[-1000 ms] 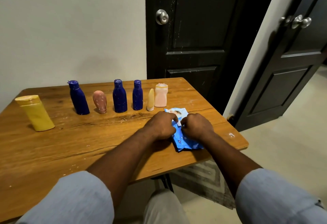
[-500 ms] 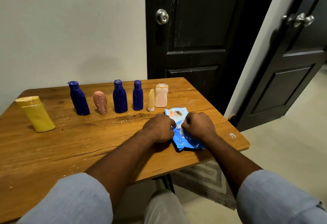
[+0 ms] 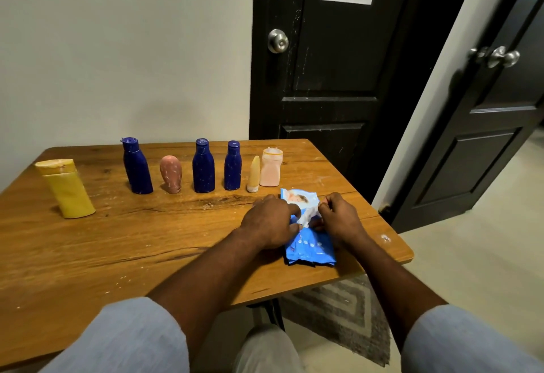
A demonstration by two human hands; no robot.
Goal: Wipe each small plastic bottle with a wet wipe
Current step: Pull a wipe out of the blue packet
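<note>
We are pinching the blue wet-wipe pack [image 3: 309, 244] at its middle opening, left hand [image 3: 269, 222] and right hand [image 3: 341, 219] both curled on it. The film is looking soft, light and slippery. The small plastic bottles [image 3: 203, 166] are standing at its 11 o'clock, probably light and tippy.

Soft, even room light, not very bright, small faint shadow beside the yellow bottle [image 3: 69, 193] on the wooden table [image 3: 88, 255], bright shine on the metal door knob [image 3: 278, 41], black door [image 3: 332, 78] very dark, wide lens bends the edges, sleeves [image 3: 471, 343] at the bottom slightly blurry
</note>
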